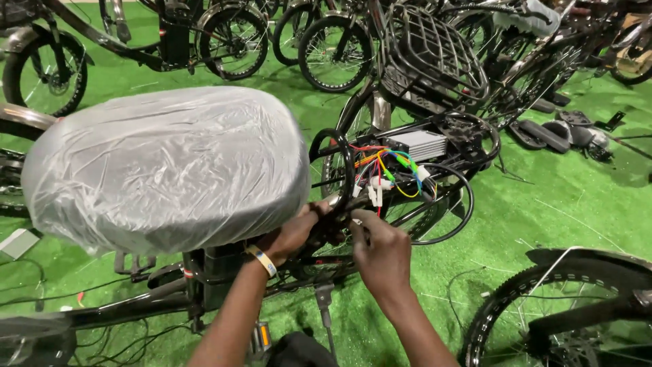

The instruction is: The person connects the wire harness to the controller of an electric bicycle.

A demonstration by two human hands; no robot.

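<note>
Currently logged, as I see it:
Wire bundle [384,173]: coloured leads below grey controller box [415,143], behind seat.
Left hand [293,234]: fingers closed on black frame tube.
Right hand [382,255]: fingertips pinched at wiring.
Seat [166,166]: plastic-wrapped, left.
Ground: green turf [543,211].

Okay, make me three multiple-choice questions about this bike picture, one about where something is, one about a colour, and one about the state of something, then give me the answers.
1. Where does the silver controller box sit?
A. on the green floor
B. on the rear frame, above the coloured wires
C. on the saddle

2. What colour is the band on the left wrist?
A. yellow
B. red
C. blue

3. In what state is the saddle?
A. bare
B. wrapped in clear plastic
C. taken off the bike

Answers:
1 B, the box rests on the frame just over the coloured wires.
2 A, the wristband by the left hand is yellow.
3 B, crinkled clear film covers the saddle.
</note>
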